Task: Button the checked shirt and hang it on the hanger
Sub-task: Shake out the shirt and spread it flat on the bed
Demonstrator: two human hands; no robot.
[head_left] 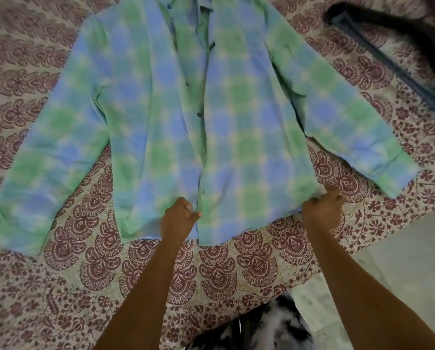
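Note:
The checked shirt [236,117], blue and green, lies front up and spread flat on a bed with both sleeves out to the sides. Its front is unbuttoned along most of the placket, and dark buttons show on the left panel. My left hand [178,218] pinches the bottom of the placket at the hem. My right hand [323,210] grips the hem at the shirt's right bottom corner. A dark blue hanger [393,64] lies on the bed at the top right, apart from the shirt.
The bed is covered by a cream sheet [59,286] with maroon paisley print. Its near right edge meets pale floor tiles [400,261]. Black-and-white patterned cloth [269,329] shows at the bottom centre, below my arms.

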